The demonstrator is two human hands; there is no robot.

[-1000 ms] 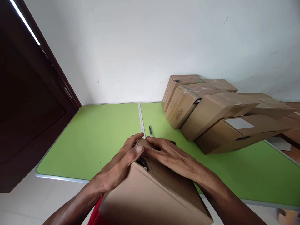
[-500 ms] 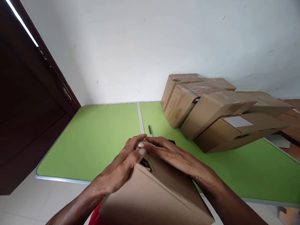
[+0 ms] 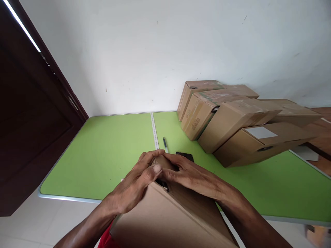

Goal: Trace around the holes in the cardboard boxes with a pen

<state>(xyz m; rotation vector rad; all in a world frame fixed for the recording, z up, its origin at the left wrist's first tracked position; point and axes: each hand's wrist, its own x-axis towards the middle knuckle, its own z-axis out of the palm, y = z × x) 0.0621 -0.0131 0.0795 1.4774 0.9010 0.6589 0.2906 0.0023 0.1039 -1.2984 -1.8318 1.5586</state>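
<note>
A brown cardboard box stands tilted close to my body, its far corner pointing at the table. My left hand wraps that corner from the left, thumb on the top edge. From the right, my right hand grips the same corner, its thumb meeting the left one. Beside the thumbs, a dark hole shows in the cardboard. Just beyond the fingers lie a pen and a black phone-like object, partly covered by my right hand.
Several cardboard boxes lean in a row on the right of the green table; the nearest box bears a white label. A white wall rises behind, and a dark door stands at the left.
My right thumb has moved down and nearer along the box edge, by the hole. More of the black object now shows. The left hand stays on the corner.
</note>
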